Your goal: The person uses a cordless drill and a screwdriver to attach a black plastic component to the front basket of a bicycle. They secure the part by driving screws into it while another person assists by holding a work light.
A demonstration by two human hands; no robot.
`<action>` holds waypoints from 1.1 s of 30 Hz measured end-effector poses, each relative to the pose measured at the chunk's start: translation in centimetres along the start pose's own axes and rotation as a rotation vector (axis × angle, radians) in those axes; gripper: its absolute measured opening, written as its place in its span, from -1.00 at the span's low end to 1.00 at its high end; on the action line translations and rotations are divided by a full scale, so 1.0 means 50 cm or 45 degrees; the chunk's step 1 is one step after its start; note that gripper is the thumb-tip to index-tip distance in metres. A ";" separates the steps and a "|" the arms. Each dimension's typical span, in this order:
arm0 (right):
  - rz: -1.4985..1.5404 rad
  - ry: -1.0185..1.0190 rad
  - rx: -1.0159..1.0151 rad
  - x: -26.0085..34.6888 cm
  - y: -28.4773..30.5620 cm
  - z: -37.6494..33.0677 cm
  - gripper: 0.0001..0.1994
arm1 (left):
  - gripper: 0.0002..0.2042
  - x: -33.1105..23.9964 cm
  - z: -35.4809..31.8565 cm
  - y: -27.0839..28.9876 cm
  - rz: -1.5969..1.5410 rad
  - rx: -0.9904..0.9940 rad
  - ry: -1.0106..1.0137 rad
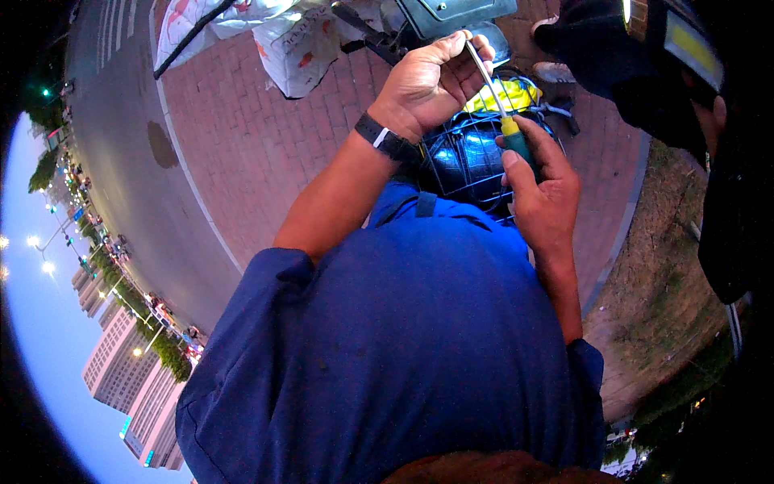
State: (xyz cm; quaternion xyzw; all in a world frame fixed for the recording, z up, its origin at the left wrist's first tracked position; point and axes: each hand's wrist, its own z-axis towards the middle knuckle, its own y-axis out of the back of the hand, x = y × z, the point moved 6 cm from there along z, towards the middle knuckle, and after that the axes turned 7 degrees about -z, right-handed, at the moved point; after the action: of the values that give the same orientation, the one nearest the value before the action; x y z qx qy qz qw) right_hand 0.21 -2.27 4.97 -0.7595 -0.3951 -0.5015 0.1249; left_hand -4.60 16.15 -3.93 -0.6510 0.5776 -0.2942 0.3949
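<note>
My right hand (547, 194) is closed round the green and yellow handle of a screwdriver (511, 133). Its metal shaft slants up and left to a grey metal part (451, 14) at the top of the view. My left hand (431, 81), with a dark band on the wrist, pinches the shaft near its tip, right under that grey part. Below both hands sits a black wire basket (468, 161) holding a shiny dark blue thing and a yellow thing (504, 95). My blue shirt fills the lower middle.
White plastic bags (282, 40) hang at the top left of the hands. Red brick pavement (242, 137) lies beneath, with a grey road (121, 121) to the left and bare dirt (661, 266) to the right. A person's shoe (555, 73) and dark clothing (726, 202) are at the upper right.
</note>
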 end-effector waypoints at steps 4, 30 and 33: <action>0.006 0.000 0.014 -0.005 -0.001 0.004 -0.61 | -0.83 0.001 0.001 0.000 0.022 0.017 -0.020; -0.073 0.183 -0.122 0.017 -0.046 0.129 -0.66 | -0.76 -0.062 0.113 0.042 -0.182 -0.183 -0.169; -0.041 0.162 -0.128 0.022 -0.051 0.128 -0.66 | -0.76 -0.061 0.111 0.034 -0.161 -0.168 -0.162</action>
State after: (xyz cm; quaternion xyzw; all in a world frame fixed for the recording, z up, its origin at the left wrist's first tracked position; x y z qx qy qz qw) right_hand 2.83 3.67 2.41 -0.7249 -0.3728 -0.5700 0.1032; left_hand -1.29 20.11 -8.00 -0.7280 0.5273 -0.2380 0.3678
